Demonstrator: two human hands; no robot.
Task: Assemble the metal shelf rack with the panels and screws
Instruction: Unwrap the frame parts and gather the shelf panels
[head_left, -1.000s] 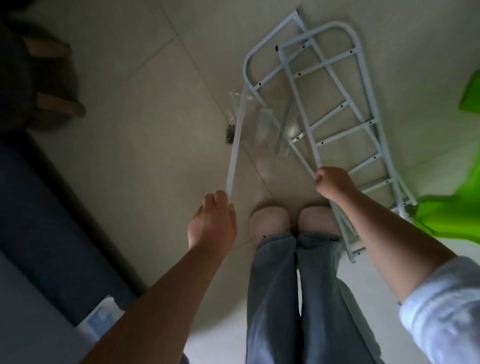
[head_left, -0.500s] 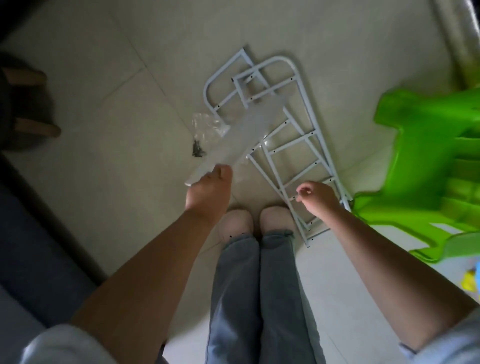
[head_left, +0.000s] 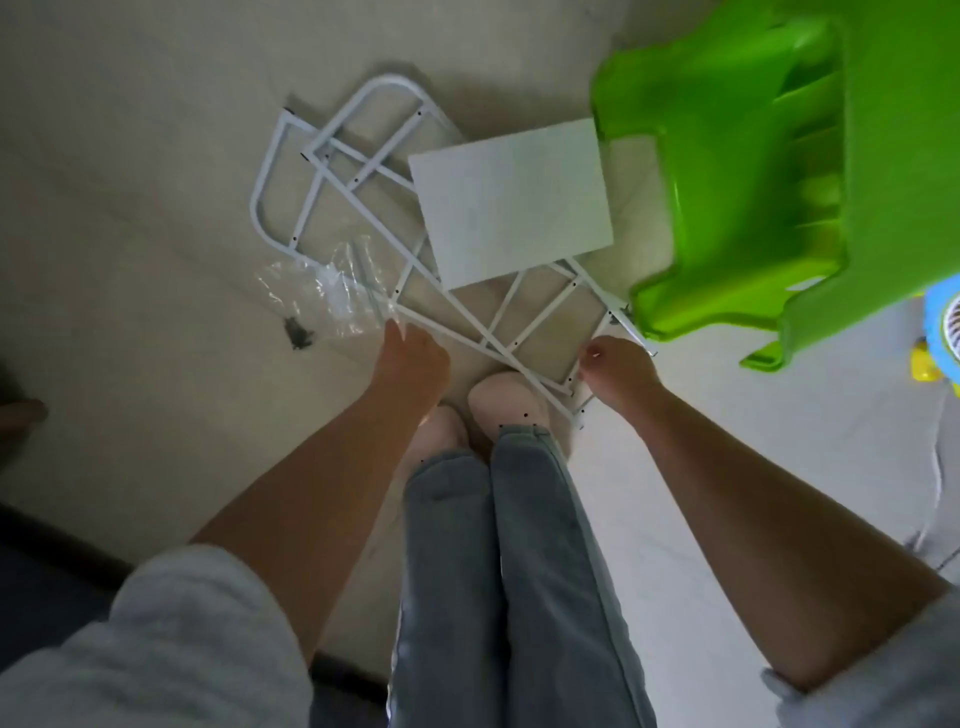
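Two white metal side frames lie crossed one over the other on the tiled floor. A flat white panel lies on top of the frames, over their far-right part. The left hand reaches down to the frames' near-left rail, fingers stretched out close together, holding nothing. The right hand is at the frames' near end with fingers curled; whether they close on a bar I cannot tell. Just left of the frames lies a clear plastic bag, with a dark clump of screws at its near corner. A green plastic stool stands right of the frames, close against their near-right corner. Two pale slippers stand at the frames' near end
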